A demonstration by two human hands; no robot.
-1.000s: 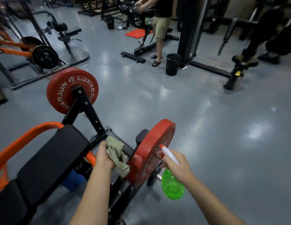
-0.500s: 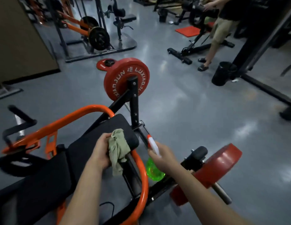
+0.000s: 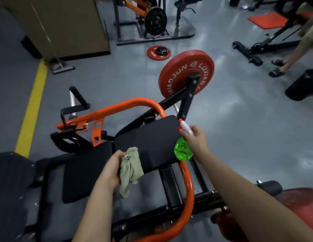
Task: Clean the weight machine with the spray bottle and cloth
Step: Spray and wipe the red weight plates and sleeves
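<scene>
- The left hand [image 3: 111, 169] is clenched on the cloth, its fingers bunching the upper edge. It hangs just above the near part of the pad.
- The cloth [image 3: 130, 170] is olive-grey and crumpled, and it hangs limp from the fist over the pad [image 3: 148, 144]. It is judged light, soft and absorbent. With no stiff part to grip, it is best wadded in the palm to give a flat wiping face.
- The weight machine [image 3: 117, 106] has an orange tube frame and black padding, and it lies below both hands. It is judged heavy and fixed. The padding likely yields a little and may turn slick when wet.
- The spray bottle [image 3: 183, 151] has a green translucent body and a white head, with the red tip toward the pad's far corner. It is judged light, rigid plastic. The proper hold is at the neck.
- The right hand [image 3: 196, 138] is grasping the bottle's neck. Whether a finger is on the trigger cannot be told.
- The red plate [image 3: 186, 72] is mounted on the far arm, well apart from both hands.
</scene>
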